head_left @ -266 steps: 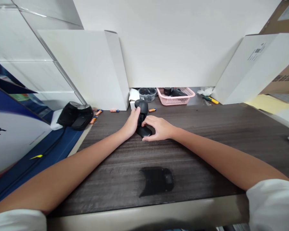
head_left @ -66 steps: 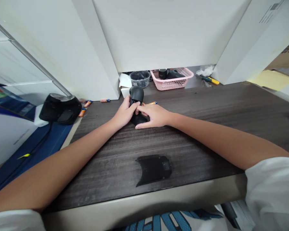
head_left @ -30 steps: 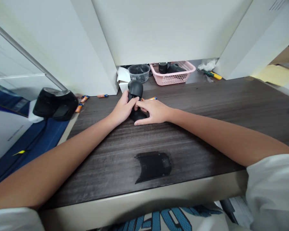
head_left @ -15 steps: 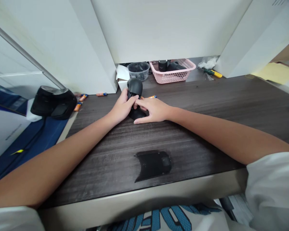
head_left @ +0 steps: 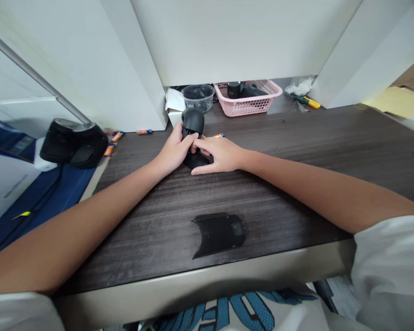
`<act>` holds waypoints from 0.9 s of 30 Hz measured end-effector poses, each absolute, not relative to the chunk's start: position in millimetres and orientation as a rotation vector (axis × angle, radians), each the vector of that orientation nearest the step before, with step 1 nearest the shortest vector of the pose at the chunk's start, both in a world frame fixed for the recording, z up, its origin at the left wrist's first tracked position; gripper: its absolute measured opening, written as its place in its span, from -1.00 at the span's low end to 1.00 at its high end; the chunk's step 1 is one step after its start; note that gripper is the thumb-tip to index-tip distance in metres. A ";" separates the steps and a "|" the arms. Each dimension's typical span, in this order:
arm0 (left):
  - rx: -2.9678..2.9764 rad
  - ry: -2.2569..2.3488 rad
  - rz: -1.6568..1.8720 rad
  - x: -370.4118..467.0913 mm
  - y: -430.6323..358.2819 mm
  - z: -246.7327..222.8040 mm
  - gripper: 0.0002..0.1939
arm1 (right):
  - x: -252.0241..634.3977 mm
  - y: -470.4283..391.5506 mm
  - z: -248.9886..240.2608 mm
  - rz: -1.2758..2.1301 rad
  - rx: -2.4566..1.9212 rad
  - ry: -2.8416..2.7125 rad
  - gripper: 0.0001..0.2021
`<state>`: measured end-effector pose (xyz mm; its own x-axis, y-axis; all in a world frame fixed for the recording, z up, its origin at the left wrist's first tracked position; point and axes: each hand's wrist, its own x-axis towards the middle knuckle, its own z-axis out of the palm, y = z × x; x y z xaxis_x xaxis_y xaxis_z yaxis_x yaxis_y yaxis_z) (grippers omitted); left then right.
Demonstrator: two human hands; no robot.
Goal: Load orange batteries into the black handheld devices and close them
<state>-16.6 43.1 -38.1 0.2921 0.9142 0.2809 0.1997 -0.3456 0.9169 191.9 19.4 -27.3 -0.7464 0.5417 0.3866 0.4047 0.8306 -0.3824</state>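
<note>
A black device with a rounded top and a flared base (head_left: 193, 120) stands on the dark wooden table. My left hand (head_left: 174, 149) is closed around its left side, with the thumb across its middle. My right hand (head_left: 221, 155) grips it from the right; its fingertips meet the left thumb at the device's middle, and its thumb reaches past the base. What lies under the fingertips is hidden. An orange-and-blue battery (head_left: 219, 135) lies just behind my right hand. Nearer to me is a loose black cover (head_left: 219, 234), curved, with a small grille at one end.
More batteries (head_left: 116, 136) lie at the left, beside a black two-part device (head_left: 75, 143). Along the back stand a white box (head_left: 175, 102), a clear plastic tub (head_left: 198, 99) and a pink basket (head_left: 246, 109) holding black items. A yellow-and-green tool (head_left: 310, 102) lies at the back right.
The view has shifted very slightly. Both hands stay on the black device in almost the same pose, and the cover has not moved.
</note>
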 end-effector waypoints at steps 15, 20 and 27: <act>1.735 0.998 1.109 -17.3 47.2 -42.7 -0.74 | 192.0 21.7 -29.7 0.361 -0.680 -2.513 -0.43; 1.770 1.041 1.129 -17.7 46.6 -41.7 -0.74 | 191.9 21.2 -28.9 0.353 -0.687 -2.527 -0.44; 1.745 1.019 1.114 -17.5 45.8 -40.9 -0.74 | 191.7 21.4 -29.3 0.350 -0.678 -2.518 -0.45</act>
